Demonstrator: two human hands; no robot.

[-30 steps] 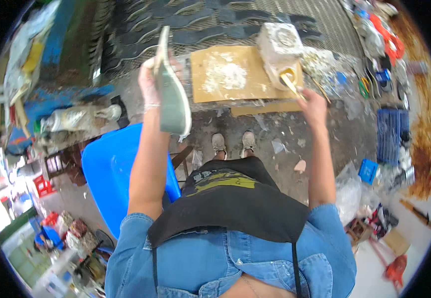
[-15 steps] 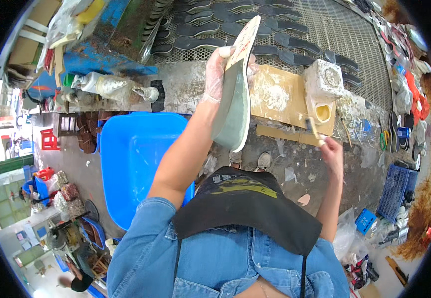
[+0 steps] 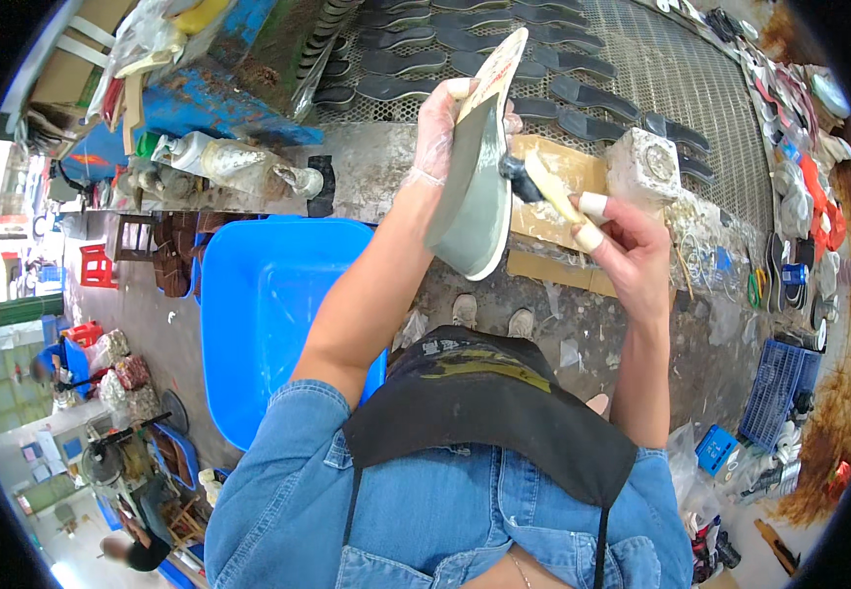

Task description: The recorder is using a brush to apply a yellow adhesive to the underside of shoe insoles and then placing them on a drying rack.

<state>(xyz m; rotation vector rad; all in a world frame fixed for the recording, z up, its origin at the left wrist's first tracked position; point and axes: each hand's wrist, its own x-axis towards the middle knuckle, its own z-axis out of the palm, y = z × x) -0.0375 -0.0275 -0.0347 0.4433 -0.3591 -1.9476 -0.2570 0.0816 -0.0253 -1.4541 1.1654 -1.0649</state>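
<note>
Grey-green with a pale rim, an insole is being held up, tilted, in front of the tabletop, the fingers of the left hand being wrapped around its upper part. A brush is being pinched by its pale handle between the thumb and fingers of the right hand, its dark bristles being brought against the insole's right edge. Behind, cardboard is being carried by the tabletop beside a white-crusted block, and rows of dark soles are being supported by a mesh.
</note>
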